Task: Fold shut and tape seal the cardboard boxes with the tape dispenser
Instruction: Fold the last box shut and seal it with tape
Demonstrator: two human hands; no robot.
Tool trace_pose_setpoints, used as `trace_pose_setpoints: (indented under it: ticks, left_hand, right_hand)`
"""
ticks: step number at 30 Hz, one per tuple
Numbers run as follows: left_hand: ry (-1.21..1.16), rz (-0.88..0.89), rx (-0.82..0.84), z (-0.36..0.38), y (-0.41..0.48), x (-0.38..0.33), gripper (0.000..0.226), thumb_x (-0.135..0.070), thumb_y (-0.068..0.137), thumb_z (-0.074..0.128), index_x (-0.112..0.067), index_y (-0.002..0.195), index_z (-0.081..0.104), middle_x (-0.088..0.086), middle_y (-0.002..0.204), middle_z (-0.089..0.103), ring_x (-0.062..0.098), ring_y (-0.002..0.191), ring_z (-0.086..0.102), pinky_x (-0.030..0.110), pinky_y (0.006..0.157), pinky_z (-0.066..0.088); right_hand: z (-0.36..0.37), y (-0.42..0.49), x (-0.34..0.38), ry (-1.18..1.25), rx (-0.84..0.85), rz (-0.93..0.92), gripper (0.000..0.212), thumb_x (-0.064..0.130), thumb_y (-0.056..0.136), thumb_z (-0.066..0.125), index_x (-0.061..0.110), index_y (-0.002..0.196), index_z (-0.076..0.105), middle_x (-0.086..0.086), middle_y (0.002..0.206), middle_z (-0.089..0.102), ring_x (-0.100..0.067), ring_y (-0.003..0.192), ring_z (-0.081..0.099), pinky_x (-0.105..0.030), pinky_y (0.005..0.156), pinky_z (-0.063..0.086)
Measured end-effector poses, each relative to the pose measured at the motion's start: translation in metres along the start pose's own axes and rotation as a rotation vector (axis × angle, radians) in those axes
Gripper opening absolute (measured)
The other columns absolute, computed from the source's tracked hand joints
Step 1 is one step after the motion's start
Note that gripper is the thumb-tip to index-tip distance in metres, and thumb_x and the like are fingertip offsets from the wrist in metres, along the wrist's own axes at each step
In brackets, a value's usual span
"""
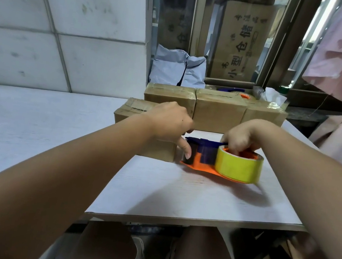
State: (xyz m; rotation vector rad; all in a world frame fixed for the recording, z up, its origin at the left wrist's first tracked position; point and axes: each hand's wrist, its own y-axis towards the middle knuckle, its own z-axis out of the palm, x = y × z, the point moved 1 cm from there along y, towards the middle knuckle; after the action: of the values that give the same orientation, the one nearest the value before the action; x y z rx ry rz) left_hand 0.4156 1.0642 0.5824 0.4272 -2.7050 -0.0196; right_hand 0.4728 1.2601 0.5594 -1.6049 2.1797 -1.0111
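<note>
Four cardboard boxes [218, 111] stand closed at the rear of the surface [178, 195]. The nearest box [158, 151] is partly hidden by the left hand [171, 122]. The tape dispenser [205, 155] sits low just beside that box, and the right hand [240, 138] has its fingers [233, 149] clamped into the roll core. One left digit presses the dispenser's front end; whether the others pinch tape cannot be determined. Probable step: freeing the tape end. Next, draw tape out and anchor it on a seam.
</note>
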Motion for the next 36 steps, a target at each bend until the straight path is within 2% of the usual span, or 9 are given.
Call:
trace_pose_setpoints:
  ticks: [5, 12, 15, 18, 21, 25, 27, 30, 36]
  left_hand:
    - [-0.024, -0.015, -0.075, 0.006, -0.004, 0.002, 0.064, -0.073, 0.076, 0.05, -0.019, 0.108, 0.06, -0.009, 0.101, 0.067, 0.016, 0.098, 0.058, 0.027, 0.067, 0.038]
    - [-0.183, -0.22, -0.123, 0.006, -0.011, 0.002, 0.049, -0.063, 0.084, 0.053, -0.027, 0.117, 0.061, -0.012, 0.09, 0.064, 0.013, 0.091, 0.056, 0.027, 0.073, 0.038]
    - [-0.395, -0.304, -0.115, 0.003, -0.015, 0.005, 0.034, -0.054, 0.086, 0.058, -0.031, 0.11, 0.064, -0.019, 0.071, 0.055, 0.007, 0.084, 0.057, 0.026, 0.073, 0.044]
    - [-0.819, -0.38, -0.222, 0.004, -0.019, 0.01, 0.022, -0.033, 0.09, 0.061, -0.033, 0.112, 0.064, -0.017, 0.094, 0.067, 0.0, 0.096, 0.06, 0.022, 0.085, 0.049]
    - [-1.127, -0.489, -0.419, 0.007, -0.025, 0.018, 0.032, -0.009, 0.095, 0.053, -0.028, 0.119, 0.061, -0.014, 0.113, 0.063, -0.003, 0.105, 0.056, 0.014, 0.094, 0.044]
    - [-0.879, -0.762, -0.493, 0.018, -0.035, 0.025, 0.031, -0.017, 0.099, 0.042, -0.029, 0.119, 0.063, -0.013, 0.113, 0.06, 0.005, 0.1, 0.05, 0.014, 0.079, 0.038]
    - [-0.706, -0.807, -0.397, 0.026, -0.038, 0.028, 0.03, -0.03, 0.1, 0.039, -0.029, 0.118, 0.062, -0.009, 0.116, 0.061, 0.014, 0.104, 0.053, 0.021, 0.076, 0.038]
    - [-0.481, -0.856, -0.24, 0.033, -0.042, 0.031, 0.042, -0.05, 0.098, 0.029, -0.031, 0.118, 0.06, -0.001, 0.127, 0.056, 0.023, 0.111, 0.053, 0.037, 0.082, 0.042]
    - [-0.163, -0.882, -0.016, 0.014, -0.048, 0.034, 0.051, -0.05, 0.1, 0.024, -0.017, 0.111, 0.061, 0.008, 0.108, 0.061, 0.029, 0.099, 0.056, 0.035, 0.07, 0.039]
  right_hand:
    - [0.008, 0.002, -0.026, 0.232, 0.08, -0.025, 0.02, -0.01, 0.09, 0.052, 0.006, 0.091, 0.065, -0.009, 0.078, 0.071, -0.02, 0.067, 0.068, -0.031, 0.065, 0.057]
    - [0.018, -0.007, -0.044, 0.545, 0.191, -0.131, 0.013, 0.004, 0.075, 0.062, 0.0, 0.085, 0.071, -0.018, 0.079, 0.07, -0.026, 0.066, 0.069, -0.033, 0.059, 0.057]
    - [0.023, -0.009, -0.049, 0.645, 0.254, -0.189, 0.018, 0.003, 0.078, 0.059, -0.007, 0.091, 0.064, -0.022, 0.08, 0.068, -0.03, 0.067, 0.069, -0.034, 0.06, 0.056]
    - [0.027, -0.008, -0.055, 0.787, 0.215, -0.221, 0.017, 0.001, 0.076, 0.06, -0.007, 0.091, 0.062, -0.024, 0.082, 0.064, -0.031, 0.069, 0.066, -0.037, 0.063, 0.056]
    - [0.031, -0.005, -0.062, 0.855, 0.175, -0.234, 0.022, 0.005, 0.075, 0.06, -0.006, 0.094, 0.062, -0.024, 0.088, 0.063, -0.032, 0.074, 0.067, -0.037, 0.065, 0.056]
    - [0.033, -0.007, -0.063, 0.872, 0.153, -0.235, 0.024, 0.009, 0.063, 0.076, -0.002, 0.084, 0.071, -0.025, 0.086, 0.066, -0.033, 0.074, 0.068, -0.037, 0.063, 0.056]
    - [0.035, -0.007, -0.063, 0.94, 0.172, -0.259, 0.042, 0.008, 0.048, 0.088, -0.004, 0.084, 0.071, -0.026, 0.083, 0.066, -0.033, 0.072, 0.069, -0.037, 0.059, 0.056]
    - [0.038, -0.004, -0.061, 0.987, 0.189, -0.296, 0.039, 0.004, 0.064, 0.074, -0.006, 0.099, 0.061, -0.024, 0.08, 0.065, -0.031, 0.07, 0.068, -0.037, 0.06, 0.056]
    - [0.035, -0.002, -0.054, 1.109, 0.23, -0.395, 0.052, 0.017, 0.047, 0.093, -0.002, 0.091, 0.073, -0.024, 0.094, 0.067, -0.035, 0.085, 0.068, -0.047, 0.079, 0.056]
